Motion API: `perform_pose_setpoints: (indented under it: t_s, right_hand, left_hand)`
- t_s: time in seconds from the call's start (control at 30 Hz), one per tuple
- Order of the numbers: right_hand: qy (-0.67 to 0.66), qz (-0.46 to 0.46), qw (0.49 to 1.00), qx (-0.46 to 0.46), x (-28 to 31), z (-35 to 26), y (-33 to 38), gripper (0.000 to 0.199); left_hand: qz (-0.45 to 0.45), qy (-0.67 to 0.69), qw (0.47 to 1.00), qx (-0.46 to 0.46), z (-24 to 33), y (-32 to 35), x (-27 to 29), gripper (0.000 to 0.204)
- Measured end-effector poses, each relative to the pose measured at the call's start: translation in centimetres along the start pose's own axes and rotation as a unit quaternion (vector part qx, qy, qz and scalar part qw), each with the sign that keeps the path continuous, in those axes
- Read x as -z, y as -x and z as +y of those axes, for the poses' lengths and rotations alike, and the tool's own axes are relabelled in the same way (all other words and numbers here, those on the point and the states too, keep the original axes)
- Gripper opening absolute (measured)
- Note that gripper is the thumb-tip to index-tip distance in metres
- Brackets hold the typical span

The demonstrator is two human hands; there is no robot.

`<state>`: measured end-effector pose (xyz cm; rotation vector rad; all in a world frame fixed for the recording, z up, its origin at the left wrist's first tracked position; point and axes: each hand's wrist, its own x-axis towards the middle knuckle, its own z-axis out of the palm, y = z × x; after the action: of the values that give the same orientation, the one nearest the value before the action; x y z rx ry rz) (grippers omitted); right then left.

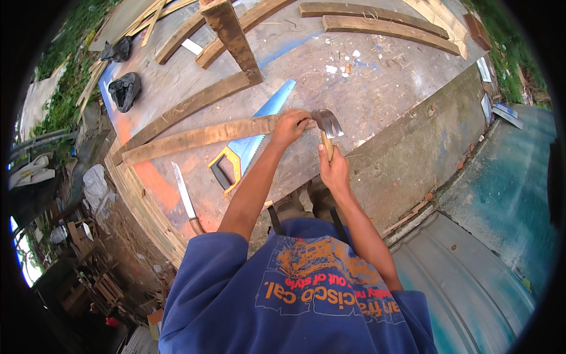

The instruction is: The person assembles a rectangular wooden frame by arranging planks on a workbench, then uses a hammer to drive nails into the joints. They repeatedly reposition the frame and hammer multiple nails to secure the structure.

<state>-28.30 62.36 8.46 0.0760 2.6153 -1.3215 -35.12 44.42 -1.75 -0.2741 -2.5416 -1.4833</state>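
A claw hammer [329,138] with a dark metal head and wooden handle is in my right hand [334,170], closed round the handle. Its head lies right beside the fingertips of my left hand [289,128]. That hand rests on the right end of a rough wooden batten [203,136], fingers curled together in a pinch; whatever they hold is too small to make out. Under the batten lies a handsaw [240,146] with a blue blade and a yellow-and-black handle. A long knife [185,192] with a wooden handle lies nearer me, to the left.
Another batten [183,112] lies behind, meeting a raised wooden post [233,38]. More timber [389,29] lies at the far right. Black plastic bags [124,92] sit at the far left. The worktop [365,94] ends in front of me; a metal sheet [466,283] lies lower right.
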Motion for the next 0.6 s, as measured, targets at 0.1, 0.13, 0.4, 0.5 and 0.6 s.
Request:
perform_pose_setpoints:
  t_s: [0.1, 0.13, 0.4, 0.5, 0.6]
  right_hand:
    - [0.009, -0.013, 1.000, -0.021, -0.3, 0.1, 0.2, 0.050]
    - [0.015, -0.020, 0.999, -0.025, -0.5, 0.4, 0.0, 0.050]
    - [-0.041, 0.022, 0.999, 0.027, 0.8, -2.3, 0.4, 0.049]
    - [0.067, -0.033, 0.997, 0.000, -0.4, 0.7, -0.4, 0.050]
    - [0.056, -0.044, 0.997, -0.021, 0.0, 0.2, 0.0, 0.050]
  left_hand:
    - [-0.005, -0.002, 1.000, 0.008, 0.1, -0.2, 0.2, 0.020]
    - [-0.005, -0.003, 1.000, 0.006, 0.1, -0.2, 0.3, 0.021]
    - [-0.001, -0.002, 1.000, 0.003, -0.2, 0.3, 0.0, 0.022]
    - [-0.009, -0.001, 1.000, -0.001, -0.2, 0.0, 0.1, 0.021]
    - [-0.022, -0.004, 1.000, 0.004, -0.6, 0.5, 0.1, 0.021]
